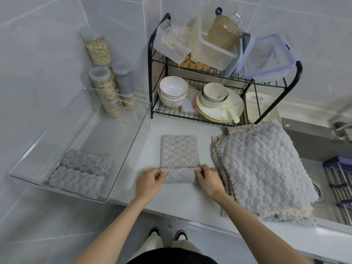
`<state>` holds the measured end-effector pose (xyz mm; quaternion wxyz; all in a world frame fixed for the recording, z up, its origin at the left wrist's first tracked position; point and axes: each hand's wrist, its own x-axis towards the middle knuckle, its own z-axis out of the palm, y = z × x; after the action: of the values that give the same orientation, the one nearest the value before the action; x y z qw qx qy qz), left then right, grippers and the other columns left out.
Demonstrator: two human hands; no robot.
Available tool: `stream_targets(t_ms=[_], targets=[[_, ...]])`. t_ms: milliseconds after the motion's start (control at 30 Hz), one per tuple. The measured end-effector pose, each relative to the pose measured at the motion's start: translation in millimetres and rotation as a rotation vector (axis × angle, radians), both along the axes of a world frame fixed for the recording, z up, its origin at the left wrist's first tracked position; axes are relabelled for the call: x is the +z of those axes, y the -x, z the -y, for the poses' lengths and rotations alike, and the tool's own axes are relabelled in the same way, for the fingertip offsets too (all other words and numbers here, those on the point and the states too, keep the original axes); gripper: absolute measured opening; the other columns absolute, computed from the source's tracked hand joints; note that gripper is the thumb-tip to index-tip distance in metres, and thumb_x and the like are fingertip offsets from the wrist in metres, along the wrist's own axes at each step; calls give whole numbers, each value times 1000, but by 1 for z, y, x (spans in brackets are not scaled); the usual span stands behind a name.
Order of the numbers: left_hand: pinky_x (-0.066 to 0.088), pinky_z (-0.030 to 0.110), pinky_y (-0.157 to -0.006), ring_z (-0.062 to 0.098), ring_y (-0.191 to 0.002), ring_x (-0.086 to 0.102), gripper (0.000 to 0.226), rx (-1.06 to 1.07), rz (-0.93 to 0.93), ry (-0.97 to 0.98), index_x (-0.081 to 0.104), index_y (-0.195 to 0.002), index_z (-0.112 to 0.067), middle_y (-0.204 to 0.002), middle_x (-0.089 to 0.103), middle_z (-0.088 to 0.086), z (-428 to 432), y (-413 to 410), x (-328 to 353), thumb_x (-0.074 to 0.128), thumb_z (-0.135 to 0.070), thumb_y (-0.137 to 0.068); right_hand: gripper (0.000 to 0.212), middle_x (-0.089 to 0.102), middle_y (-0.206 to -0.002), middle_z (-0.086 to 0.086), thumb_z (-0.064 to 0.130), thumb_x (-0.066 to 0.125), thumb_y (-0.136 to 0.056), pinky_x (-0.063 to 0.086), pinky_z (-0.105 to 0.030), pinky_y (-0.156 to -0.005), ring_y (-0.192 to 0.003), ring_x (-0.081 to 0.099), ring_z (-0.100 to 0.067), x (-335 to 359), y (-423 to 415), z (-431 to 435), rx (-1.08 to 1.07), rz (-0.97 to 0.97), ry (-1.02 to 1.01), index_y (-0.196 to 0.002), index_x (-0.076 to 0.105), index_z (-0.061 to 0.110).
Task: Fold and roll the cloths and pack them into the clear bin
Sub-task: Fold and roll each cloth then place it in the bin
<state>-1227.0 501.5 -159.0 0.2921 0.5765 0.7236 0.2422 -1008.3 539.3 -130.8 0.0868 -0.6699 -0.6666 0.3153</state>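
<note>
Both hands pinch the started roll of the folded cloth (179, 155): the left hand (150, 181) closes thumb and fingers on the roll's left end, the right hand (206, 179) on its right end. The roll's long axis runs left to right, parallel to the counter's (182, 202) front edge. The unrolled strip lies flat directly beyond the grip, toward the dish rack (224, 77), so I judge rolling goes straight away from the body. The clear bin (122, 161) sits at the counter's left end, nearer the left hand, with two rolled cloths (82, 172) inside. The stack of unfolded cloths (264, 168) lies just right. A jug label is too small to read.
</note>
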Motion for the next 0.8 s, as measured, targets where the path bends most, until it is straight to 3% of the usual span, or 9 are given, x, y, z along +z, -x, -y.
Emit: stream_targets(t_ms=[100,167,233,333,400,467,700,800], targets=[[29,29,-50,21,-62,58,46,77,-56,58,41,-55,-20,-53,52,-5,-5,-5,-1,53,-49,-88,32,63,-102,-16,36,45,-98,38,-35,-67,-109,49,-31,-4,6,-3,-51,96,-25,-111,49,8],[31,28,-52,22,-64,60,45,98,-79,87,42,-55,-19,-56,54,-5,-7,-7,0,55,-47,-87,24,61,-103,-10,31,50,-96,40,-35,-69,-102,50,-29,-3,10,0,-63,180,-165,-106,51,9],[32,28,-53,22,-65,59,45,110,-84,106,41,-54,-18,-56,54,-5,-7,-9,1,57,-46,-86,17,60,-107,-8,13,58,-90,43,-36,-79,-100,54,-29,-4,13,6,34,255,-419,-106,59,8],[32,29,-55,24,-68,60,45,119,-89,123,39,-54,-20,-56,51,-6,-8,-10,3,58,-45,-85,42,60,-123,-7,0,50,-82,36,-38,-106,-117,55,-27,-8,29,19,348,209,-616,-122,60,8],[35,29,-57,23,-70,61,44,117,-97,133,40,-54,-21,-56,51,-7,-9,-10,3,58,-45,-85,53,56,-135,-5,5,38,-82,23,-36,-114,-128,50,-22,-13,42,31,504,270,-594,-132,54,8],[37,29,-58,21,-71,63,44,117,-99,131,41,-54,-20,-56,53,-7,-10,-9,3,58,-46,-85,57,50,-140,-7,7,34,-80,15,-36,-114,-132,45,-22,-20,50,39,567,315,-501,-135,50,5],[33,28,-57,22,-69,62,48,113,-174,141,41,-53,-19,-56,55,-3,-13,-11,7,52,-52,-87,55,42,-146,-9,13,38,-86,18,-37,-113,-135,40,-19,-30,28,35,591,357,-412,-141,42,4],[34,28,-56,21,-68,62,44,118,-189,128,49,-58,-19,-61,62,-1,-11,-12,10,52,-53,-87,55,42,-146,-9,13,36,-87,14,-35,-115,-135,41,-20,-28,15,32,542,364,-387,-141,41,2]])
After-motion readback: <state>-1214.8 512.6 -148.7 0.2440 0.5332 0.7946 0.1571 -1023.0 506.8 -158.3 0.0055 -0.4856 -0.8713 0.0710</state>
